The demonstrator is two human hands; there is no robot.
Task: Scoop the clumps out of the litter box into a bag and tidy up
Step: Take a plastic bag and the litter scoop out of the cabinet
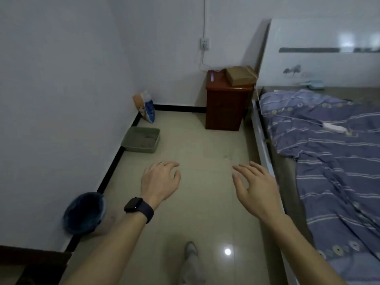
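Both hands were empty, with fingers spread apart and holding nothing. The left hand [159, 182] hung over the floor [205, 161] near the middle of the view, palm down, with a ring on one finger and a dark watch [138, 206] on the wrist. The right hand [255, 186] was at 3 o'clock from it, well apart, also palm down, close to the side of the bed [329, 161].

At 11 o'clock from the left hand, the green litter box [141, 139] stood on the floor against the wall, with grey litter inside. Whether it contained clumps, I could not tell. Beyond the box, at its 12 o'clock, a bag [147, 106] in blue and orange leaned in the corner. At 2 o'clock from the box stood a brown-red cabinet [226, 105] with a cardboard box [239, 76] on its top, just beside the bed's headboard. A wall socket [204, 43] with a cable was above the cabinet.

At 8 o'clock from the left hand, a bin [83, 212] with a dark blue liner stood by the wall; it looked blurred. A blue striped cover lay on the bed, and a white cable ran across it. One foot [191, 256] of the person was at 6 o'clock, near the lower edge
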